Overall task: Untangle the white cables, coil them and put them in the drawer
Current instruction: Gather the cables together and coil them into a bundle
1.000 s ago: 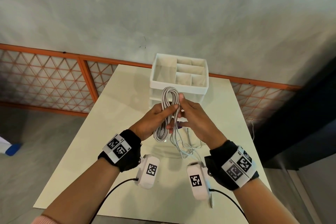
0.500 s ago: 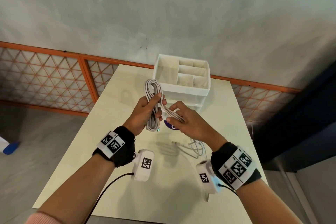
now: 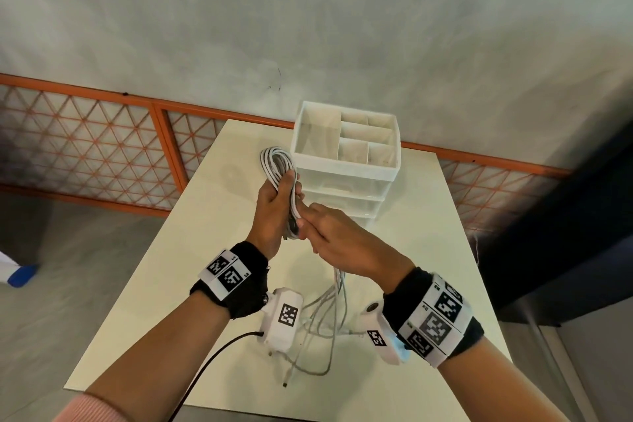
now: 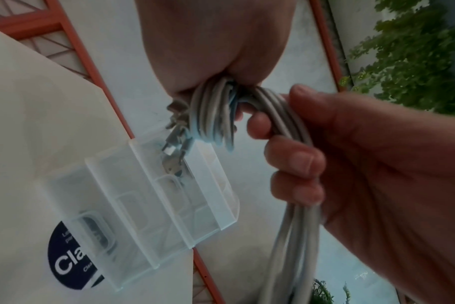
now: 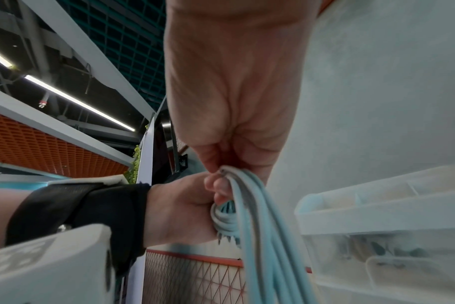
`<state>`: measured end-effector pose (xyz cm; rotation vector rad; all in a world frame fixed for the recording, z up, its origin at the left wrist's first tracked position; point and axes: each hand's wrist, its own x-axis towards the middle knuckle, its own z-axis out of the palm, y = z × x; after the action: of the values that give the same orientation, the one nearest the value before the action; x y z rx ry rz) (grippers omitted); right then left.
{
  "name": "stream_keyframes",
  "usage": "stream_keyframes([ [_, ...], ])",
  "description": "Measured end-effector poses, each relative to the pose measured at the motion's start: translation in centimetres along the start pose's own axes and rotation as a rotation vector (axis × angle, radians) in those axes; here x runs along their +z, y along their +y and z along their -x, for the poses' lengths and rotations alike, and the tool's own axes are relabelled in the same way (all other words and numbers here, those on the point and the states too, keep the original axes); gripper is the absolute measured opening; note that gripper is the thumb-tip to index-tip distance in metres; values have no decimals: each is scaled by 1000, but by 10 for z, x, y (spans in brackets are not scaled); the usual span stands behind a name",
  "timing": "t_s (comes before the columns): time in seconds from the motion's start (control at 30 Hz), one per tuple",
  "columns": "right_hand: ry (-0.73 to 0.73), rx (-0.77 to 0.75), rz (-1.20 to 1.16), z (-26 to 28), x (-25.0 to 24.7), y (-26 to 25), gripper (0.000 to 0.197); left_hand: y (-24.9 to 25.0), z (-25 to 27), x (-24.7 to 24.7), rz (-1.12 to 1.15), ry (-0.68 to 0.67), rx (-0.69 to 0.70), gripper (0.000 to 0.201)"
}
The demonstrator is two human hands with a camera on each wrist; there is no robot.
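1. My left hand [image 3: 274,212] holds the coiled bundle of white cables [image 3: 277,164] above the desk [image 3: 144,301], fingers curled round its middle, so this grip is full.
2. The top loop of the coil stands up out of my fist, just left of the drawer unit [image 3: 346,181].
3. My right hand [image 3: 342,243] meets the left at the lower end of the coil, its grip pinching the strands that leave the bundle.
4. In the left wrist view the fingers [image 4: 294,162] of my left hand wrap the strands, and the plugs [image 4: 174,148] dangle from the bundle's end.
5. In the right wrist view the cables run down from my pinching right hand past the translucent drawers.
6. Below my right hand the loose lengths [image 3: 325,319] drop to the desk and lie there in slack curves between my 2 wrists.
7. The drawers look closed; the compartmented tray on top of the unit sits open.
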<state>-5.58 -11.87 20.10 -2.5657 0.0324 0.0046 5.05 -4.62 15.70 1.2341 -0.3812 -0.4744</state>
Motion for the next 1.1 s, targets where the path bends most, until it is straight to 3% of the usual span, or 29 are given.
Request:
stream_keyframes([
  [0.17, -60, -12, 192, -3, -1, -2, 46, -1, 2, 1, 137, -29, -80, 24],
  [0.37, -88, 12, 181, -1, -2, -2, 52, -1, 4, 2, 87, -20, -87, 34],
  [0.5, -57, 14, -80, 5, -7, 13, 62, 8, -9, 2, 187, 117, -45, 36],
  [0.6, 99, 77, -383, 13, -11, 26, 47, 15, -20, -5, 257, 251, -11, 28],
  [0.7, 169, 78, -431, 12, -12, 27, 32, 15, -21, -4, 270, 309, 15, 26],
  [0.83, 16, -42, -248, 9, -6, 16, 31, 16, -18, 4, 370, 271, -41, 26],
  [1.0, -184, 100, -299, 14, -6, 21, 23, 19, -15, 4, 457, 218, -161, 31],
  [1.1, -179, 64, -315, 13, -3, 31, 37, 21, -15, 4, 493, 220, -188, 30],
])
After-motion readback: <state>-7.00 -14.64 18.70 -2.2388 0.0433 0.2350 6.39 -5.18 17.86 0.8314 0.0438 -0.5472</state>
